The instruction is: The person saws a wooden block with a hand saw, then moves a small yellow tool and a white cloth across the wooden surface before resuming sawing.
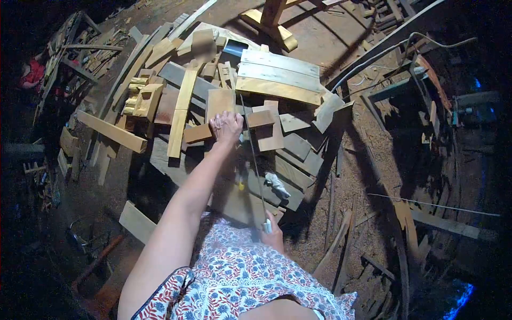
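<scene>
My left hand (pixel 226 128) presses down on a wooden block (pixel 221 101), fingers curled over its near end. Crosswise beneath that hand lies a wooden bar, with one end (pixel 197 133) to the left and the other (pixel 260 118) to the right. Close to my body, my right hand (pixel 273 238) is closed around the pale handle of a long, thin hand saw (pixel 254 160). The saw's blade, seen nearly edge-on, runs away from me, passing just right of the block and across the bar. Its teeth cannot be made out.
Planks (pixel 278 74) lie side by side at the back right of the cluttered worktop. A crumpled white cloth (pixel 277 185) rests near its right edge. Carved wooden pieces (pixel 144 100) are stacked at left. A pale cable (pixel 373 57) runs at right, above the shaving-strewn ground (pixel 373 133).
</scene>
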A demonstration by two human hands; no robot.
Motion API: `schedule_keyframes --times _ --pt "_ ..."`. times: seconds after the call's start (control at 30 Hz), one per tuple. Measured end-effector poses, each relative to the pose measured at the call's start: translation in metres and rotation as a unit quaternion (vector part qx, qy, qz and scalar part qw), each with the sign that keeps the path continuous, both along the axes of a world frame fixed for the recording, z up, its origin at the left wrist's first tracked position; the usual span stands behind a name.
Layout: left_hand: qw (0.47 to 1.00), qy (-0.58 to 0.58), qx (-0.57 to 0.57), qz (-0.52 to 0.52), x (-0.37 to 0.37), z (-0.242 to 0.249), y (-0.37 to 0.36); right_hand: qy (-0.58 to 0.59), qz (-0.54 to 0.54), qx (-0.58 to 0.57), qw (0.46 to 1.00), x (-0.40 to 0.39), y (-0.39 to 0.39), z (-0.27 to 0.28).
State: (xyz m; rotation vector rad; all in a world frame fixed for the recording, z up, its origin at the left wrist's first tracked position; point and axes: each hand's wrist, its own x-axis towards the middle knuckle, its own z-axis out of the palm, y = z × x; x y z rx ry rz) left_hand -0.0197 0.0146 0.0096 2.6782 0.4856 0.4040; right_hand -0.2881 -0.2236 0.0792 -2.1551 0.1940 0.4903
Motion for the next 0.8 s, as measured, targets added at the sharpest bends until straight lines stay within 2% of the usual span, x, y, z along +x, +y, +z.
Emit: schedule_keyframes --times 0.1,0.23,0.3,0.37,0.4,0.47,0.53,0.63,0.7,0.8 --pt "0.999 0.005 0.000 0.052 0.008 -0.005 -0.003 -0.041 -0.003 -0.004 0.999 0.001 0.006 -0.011" --pt "0.997 0.026 0.012 0.071 0.011 -0.010 -0.007 -0.052 0.028 -0.029 0.998 0.011 0.003 -0.007" --pt "0.998 0.013 0.015 0.058 0.009 -0.012 -0.008 0.038 0.015 -0.021 0.999 0.035 0.016 0.006" --pt "0.998 -0.004 0.027 0.050 0.009 -0.009 -0.006 -0.078 0.028 -0.020 0.996 0.060 0.033 -0.002" --pt "0.998 -0.002 0.038 0.055 0.009 -0.008 -0.007 -0.051 0.036 -0.025 0.998 0.073 0.041 0.006" --pt "0.997 -0.003 0.052 0.062 0.010 -0.005 -0.004 -0.070 0.028 -0.028 0.997 0.072 0.041 0.010" --pt "0.995 -0.001 0.054 0.079 0.012 -0.012 -0.007 0.000 0.027 -0.034 0.999 0.047 0.019 0.010" --pt "0.995 -0.021 0.055 0.086 0.012 -0.009 -0.008 0.016 0.005 -0.036 0.999 -0.007 -0.007 -0.001" --pt "0.995 -0.012 0.056 0.081 0.011 -0.013 -0.008 -0.021 0.014 -0.039 0.999 -0.017 -0.011 0.001" --pt "0.995 -0.027 0.057 0.072 0.010 -0.019 -0.008 -0.017 0.032 -0.005 0.999 0.026 0.005 -0.004"
